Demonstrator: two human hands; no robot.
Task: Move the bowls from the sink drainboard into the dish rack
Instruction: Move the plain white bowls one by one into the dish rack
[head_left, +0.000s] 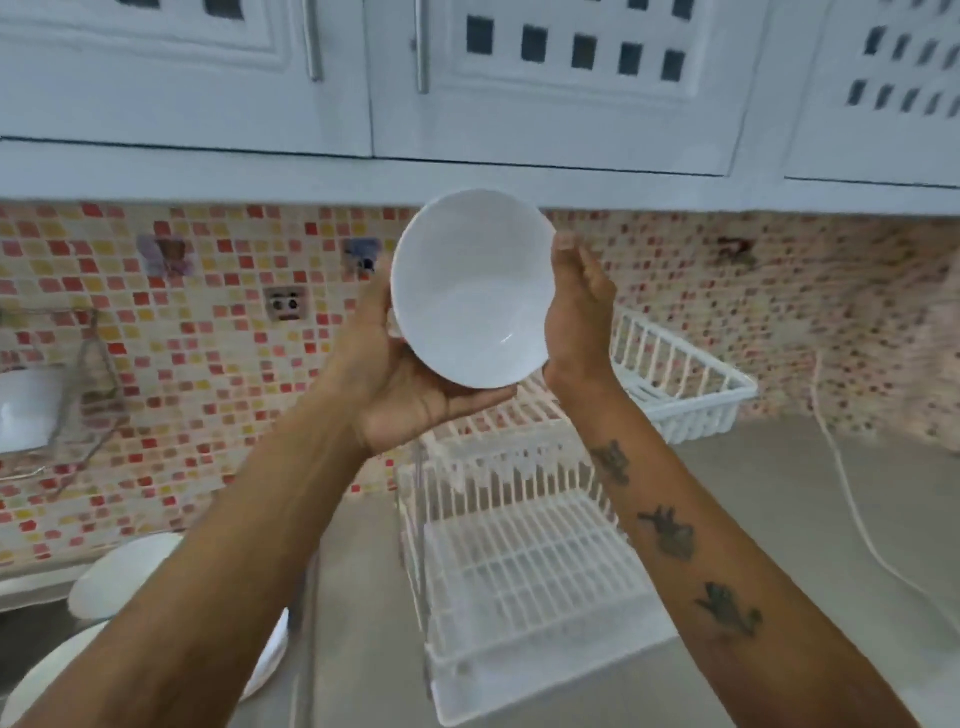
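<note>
While both hands, left hand (400, 384) and right hand (576, 317), cup an empty bowl (470, 291), the dish rack (530, 561) sits bare.

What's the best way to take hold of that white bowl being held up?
By its rim, from opposite sides, as now: the left hand cups the lower left edge of the white bowl and the right hand presses its right edge. It is tilted with its opening toward the camera, and its smooth round wall offers no handle.
</note>
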